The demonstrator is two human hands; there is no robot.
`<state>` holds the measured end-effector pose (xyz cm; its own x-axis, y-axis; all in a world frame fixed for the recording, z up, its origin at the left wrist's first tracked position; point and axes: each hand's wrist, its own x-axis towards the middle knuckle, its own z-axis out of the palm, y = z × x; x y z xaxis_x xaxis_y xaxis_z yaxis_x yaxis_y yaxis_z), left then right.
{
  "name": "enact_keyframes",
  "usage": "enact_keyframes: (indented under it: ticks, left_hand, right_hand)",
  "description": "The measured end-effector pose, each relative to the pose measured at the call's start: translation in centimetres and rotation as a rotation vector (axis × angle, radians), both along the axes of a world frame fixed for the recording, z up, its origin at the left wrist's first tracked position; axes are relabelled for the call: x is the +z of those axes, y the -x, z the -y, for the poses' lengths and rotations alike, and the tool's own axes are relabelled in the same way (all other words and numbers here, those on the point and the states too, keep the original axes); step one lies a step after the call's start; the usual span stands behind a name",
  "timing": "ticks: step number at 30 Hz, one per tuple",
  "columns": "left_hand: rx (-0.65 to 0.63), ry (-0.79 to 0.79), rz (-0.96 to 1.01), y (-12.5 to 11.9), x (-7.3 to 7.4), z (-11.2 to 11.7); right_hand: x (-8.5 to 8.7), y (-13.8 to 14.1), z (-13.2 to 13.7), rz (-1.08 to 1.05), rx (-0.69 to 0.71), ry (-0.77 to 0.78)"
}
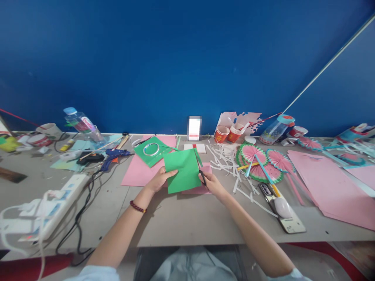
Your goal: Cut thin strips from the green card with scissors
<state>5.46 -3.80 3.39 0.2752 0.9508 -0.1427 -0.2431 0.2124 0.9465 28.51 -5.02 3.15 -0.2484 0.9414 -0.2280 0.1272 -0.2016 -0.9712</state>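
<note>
My left hand [160, 178] grips the left edge of a green paper sheet [182, 173], thumb on top and fingers underneath. At the sheet's right edge, my right hand [211, 182] is closed on dark-handled scissors [202, 178]. Their blades run along that edge, where a narrow green strip [198, 157] stands apart from the sheet. Behind the sheet lies more green paper [150, 160] with a roll of tape [151, 148] on it, over pink paper [133, 175].
Left are a blue glue gun [113, 158], a power strip [66, 205] with cables and a plastic bottle [83, 123]. To the right lie white paper strips [225, 156], watermelon-patterned paper fans [253, 154], a phone [293, 224] and pink sheets [331, 183]. Red paper cups [222, 134] stand behind.
</note>
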Motion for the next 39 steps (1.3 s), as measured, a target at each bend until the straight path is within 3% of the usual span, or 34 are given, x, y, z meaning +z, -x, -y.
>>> enact_keyframes:
  ticks: [15,25,28,31,37,39]
  left_hand:
    - [-0.058,-0.011,-0.037,0.1,0.0,0.0]
    - [-0.025,0.014,-0.049,-0.1,0.6,0.3]
    - [0.150,0.056,-0.020,0.0,1.0,0.0]
    - [0.467,0.096,0.024,0.8,1.4,-0.9]
    - [1.055,-0.143,0.003,4.7,0.9,-3.3]
    - [1.113,-0.177,-0.060,6.0,0.3,-3.9]
  right_hand:
    - [0.3,0.1,0.1,-0.057,-0.017,-0.001]
    - [-0.1,0.0,0.0,-0.024,-0.014,-0.003]
    - [0.0,-0.1,0.0,0.000,-0.008,-0.012]
    - [0.2,-0.2,0.0,0.034,-0.009,-0.011]
    - [0.8,0.0,0.4,0.024,0.024,-0.004]
    - [1.0,0.0,0.6,0.020,0.029,0.001]
